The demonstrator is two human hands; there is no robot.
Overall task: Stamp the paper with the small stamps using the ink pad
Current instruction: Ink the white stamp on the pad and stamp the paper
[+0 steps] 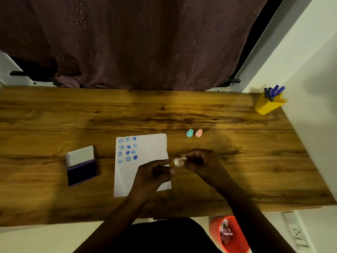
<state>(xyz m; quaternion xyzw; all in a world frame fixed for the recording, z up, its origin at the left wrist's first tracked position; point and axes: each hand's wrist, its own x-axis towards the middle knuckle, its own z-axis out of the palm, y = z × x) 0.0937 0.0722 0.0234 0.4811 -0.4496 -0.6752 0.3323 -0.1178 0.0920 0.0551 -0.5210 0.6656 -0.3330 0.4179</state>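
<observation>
A white paper (145, 167) lies on the wooden table (54, 115), with several blue smiley and heart prints in its upper left part. Left of it sits the ink pad (82, 171), lid open, dark purple pad showing. A teal stamp (189, 133) and a pink stamp (198, 133) stand upright beyond the paper's right corner. My right hand (198, 161) pinches a small white stamp (177, 161) just off the paper's right edge. My left hand (155, 172) hovers over the paper's lower right, fingers curled, fingertips almost touching the white stamp.
A yellow cup (267, 105) with blue pens stands at the table's far right corner by the white wall. A dark curtain (145, 42) hangs behind the table. On the floor below the table's front edge sits a red bin (230, 234).
</observation>
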